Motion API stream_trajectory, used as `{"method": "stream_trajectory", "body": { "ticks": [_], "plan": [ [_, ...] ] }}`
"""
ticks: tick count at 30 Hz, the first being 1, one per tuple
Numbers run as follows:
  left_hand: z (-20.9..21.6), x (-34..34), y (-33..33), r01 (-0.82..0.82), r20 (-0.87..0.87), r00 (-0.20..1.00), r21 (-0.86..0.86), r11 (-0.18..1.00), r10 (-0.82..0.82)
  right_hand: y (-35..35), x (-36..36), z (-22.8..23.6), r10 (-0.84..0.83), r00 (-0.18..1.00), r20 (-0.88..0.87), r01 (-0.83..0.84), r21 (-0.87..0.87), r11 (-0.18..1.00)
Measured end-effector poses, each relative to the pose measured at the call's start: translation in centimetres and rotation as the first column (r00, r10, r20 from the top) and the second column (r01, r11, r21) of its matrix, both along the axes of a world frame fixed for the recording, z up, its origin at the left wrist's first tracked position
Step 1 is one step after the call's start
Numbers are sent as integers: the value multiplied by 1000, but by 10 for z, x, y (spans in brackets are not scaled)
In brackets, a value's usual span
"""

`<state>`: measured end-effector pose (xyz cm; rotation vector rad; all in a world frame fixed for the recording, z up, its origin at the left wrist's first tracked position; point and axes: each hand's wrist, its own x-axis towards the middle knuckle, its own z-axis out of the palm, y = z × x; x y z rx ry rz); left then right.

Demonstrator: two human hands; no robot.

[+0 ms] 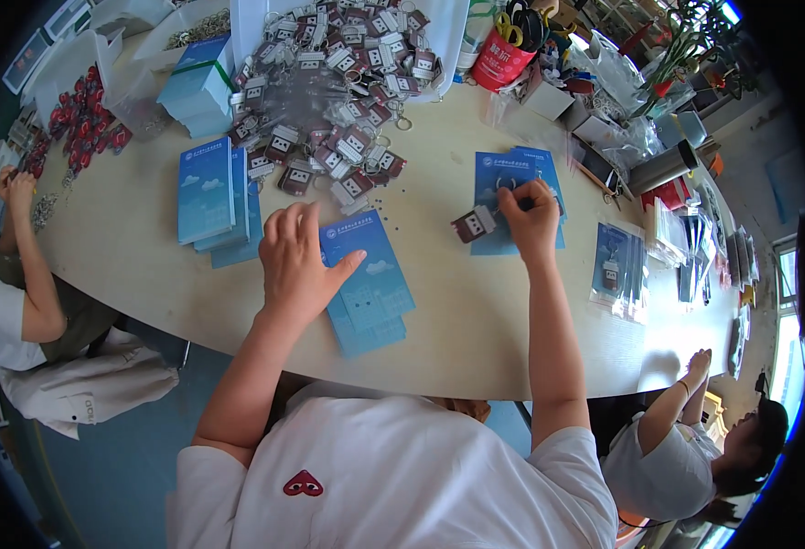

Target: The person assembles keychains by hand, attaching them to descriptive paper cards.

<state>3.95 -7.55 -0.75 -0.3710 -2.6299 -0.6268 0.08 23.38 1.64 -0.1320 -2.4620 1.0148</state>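
Note:
Between my right thumb and fingers is the ring of a keychain [474,224], whose brown-and-white block-shaped charm hangs out to the left. My right hand [532,220] is closed on it above a couple of overlapping blue cards [494,174]. My left hand [297,261] has its fingers spread and nothing visible in it. It hovers at or touches the left edge of a blue cloud-printed card [370,256], one of several overlapping cards; contact is hard to tell. Beyond it lies a heap of similar keychains [352,146], spilling from a white bin [453,55].
Stacked blue cards [206,197] stand at the left, with a banded stack [197,87] behind. Bagged cards with keychains [615,265] lie right. A red tub of scissors [501,62] is at the back. One person [18,302] works left, another [686,448] right.

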Motion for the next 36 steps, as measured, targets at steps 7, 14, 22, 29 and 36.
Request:
{"method": "stream_trajectory", "body": {
  "ticks": [7,14,22,29,36],
  "plan": [
    [2,-7,-13,11,378,926,-7,1000,-8,9,-42,2,-137,912,-386,380,672,636],
    [12,-9,-13,-176,476,796,773,609,-374,-117,-69,-23,358,908,217,-372,30,928],
    [9,-12,-9,-265,285,829,958,110,-482,-110,-49,-8,484,869,-99,-424,-652,628],
    [16,-18,26,-25,145,935,937,348,-323,-114,11,32,441,840,-316,-532,-637,557],
    [23,-15,51,48,66,934,951,306,-351,-128,21,19,355,906,-233,-363,7,932]
  ]
}}
